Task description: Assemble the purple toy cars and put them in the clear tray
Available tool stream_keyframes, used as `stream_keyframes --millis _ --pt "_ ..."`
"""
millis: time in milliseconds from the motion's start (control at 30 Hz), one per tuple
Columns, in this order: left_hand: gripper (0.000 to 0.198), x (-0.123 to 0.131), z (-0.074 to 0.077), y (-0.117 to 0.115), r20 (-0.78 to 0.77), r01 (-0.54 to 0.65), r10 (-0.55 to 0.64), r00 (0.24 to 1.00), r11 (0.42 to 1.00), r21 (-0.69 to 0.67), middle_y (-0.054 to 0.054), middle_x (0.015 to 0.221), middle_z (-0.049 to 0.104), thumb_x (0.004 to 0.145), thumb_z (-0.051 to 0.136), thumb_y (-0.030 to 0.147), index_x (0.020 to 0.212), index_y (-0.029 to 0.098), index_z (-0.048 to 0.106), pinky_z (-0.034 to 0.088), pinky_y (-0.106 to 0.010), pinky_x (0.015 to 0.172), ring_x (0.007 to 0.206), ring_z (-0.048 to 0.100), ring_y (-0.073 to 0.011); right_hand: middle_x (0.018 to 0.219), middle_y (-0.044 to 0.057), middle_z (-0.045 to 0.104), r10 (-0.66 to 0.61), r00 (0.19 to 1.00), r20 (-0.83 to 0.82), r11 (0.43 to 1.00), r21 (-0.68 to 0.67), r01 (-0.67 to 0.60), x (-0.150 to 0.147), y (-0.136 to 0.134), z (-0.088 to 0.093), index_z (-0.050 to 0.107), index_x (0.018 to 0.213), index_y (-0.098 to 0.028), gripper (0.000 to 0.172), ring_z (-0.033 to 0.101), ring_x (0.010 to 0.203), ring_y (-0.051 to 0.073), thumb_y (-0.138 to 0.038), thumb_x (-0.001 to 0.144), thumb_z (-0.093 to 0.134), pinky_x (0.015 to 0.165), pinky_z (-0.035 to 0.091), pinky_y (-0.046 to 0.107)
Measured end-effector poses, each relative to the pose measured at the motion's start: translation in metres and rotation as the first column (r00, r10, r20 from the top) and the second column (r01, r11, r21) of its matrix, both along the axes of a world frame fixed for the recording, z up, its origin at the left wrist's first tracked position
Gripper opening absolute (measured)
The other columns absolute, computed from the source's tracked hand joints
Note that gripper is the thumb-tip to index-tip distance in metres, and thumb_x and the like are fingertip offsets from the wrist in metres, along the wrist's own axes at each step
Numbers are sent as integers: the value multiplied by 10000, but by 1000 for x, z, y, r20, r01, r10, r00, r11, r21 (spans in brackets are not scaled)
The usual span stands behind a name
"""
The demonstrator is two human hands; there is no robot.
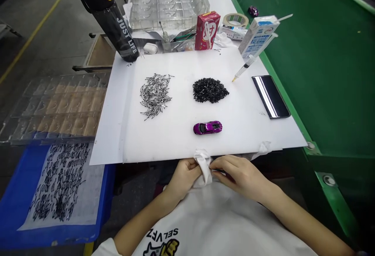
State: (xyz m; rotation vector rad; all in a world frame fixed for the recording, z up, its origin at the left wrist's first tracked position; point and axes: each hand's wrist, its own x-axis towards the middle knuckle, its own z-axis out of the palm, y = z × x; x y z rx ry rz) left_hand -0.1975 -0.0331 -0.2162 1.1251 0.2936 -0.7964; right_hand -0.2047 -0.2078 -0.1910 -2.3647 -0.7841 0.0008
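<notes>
My left hand (184, 176) and my right hand (240, 174) meet just below the front edge of a white board (175, 143), both gripping a crumpled white cloth (203, 166) between them. Nearest to my hands on the board lies a glossy purple toy car (208, 127). Behind it is a dense heap of small black parts (209, 90). To its left, a looser pile of thin dark metal pieces (155, 94) is spread out. A syringe with a yellow tip (244, 67) and a black smartphone (271, 96) lie at the board's right.
A black "JUST LIFE" bottle (108, 18), clear plastic tray (166, 2), red box (207, 30), tape roll (235, 20) and white carton (258, 36) stand behind the board. A green bench (322, 72) lies right; stacked clear trays (58, 107) and a blue tray of dark parts (58, 193) lie left.
</notes>
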Motion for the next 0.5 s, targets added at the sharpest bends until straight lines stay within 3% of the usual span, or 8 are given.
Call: stream_keyframes --millis 167,367,433,500 --pt "274 -2 4 -6 -8 -5 5 1000 1000 -12 -31 702 656 627 748 304 800 107 669 441 -227 641 673 585 -146 699 30 604 -47 989 138 999 -6 49 0 3 -8 544 874 -142 69 550 598 117 -135 853 479 501 448 228" --pt "210 2 4 -5 106 83 -98 990 987 140 -15 672 630 638 701 276 750 109 641 419 -212 582 625 556 -137 667 18 595 3 991 135 999 -54 5 2 -5 2 530 867 -145 72 550 574 122 -128 856 460 467 426 232" --pt "192 3 12 4 183 184 -245 952 937 298 -13 669 621 708 619 299 766 117 636 415 -225 579 633 563 -153 687 11 606 -86 993 83 996 3 86 3 -18 10 529 859 -165 74 563 588 109 -128 854 466 499 441 220" --pt "197 7 30 19 277 291 -509 815 773 564 -18 709 633 792 508 289 797 140 636 413 -247 602 671 578 -174 704 -3 614 -235 970 60 970 77 230 6 -32 18 536 850 -191 82 569 604 98 -122 839 494 535 453 211"
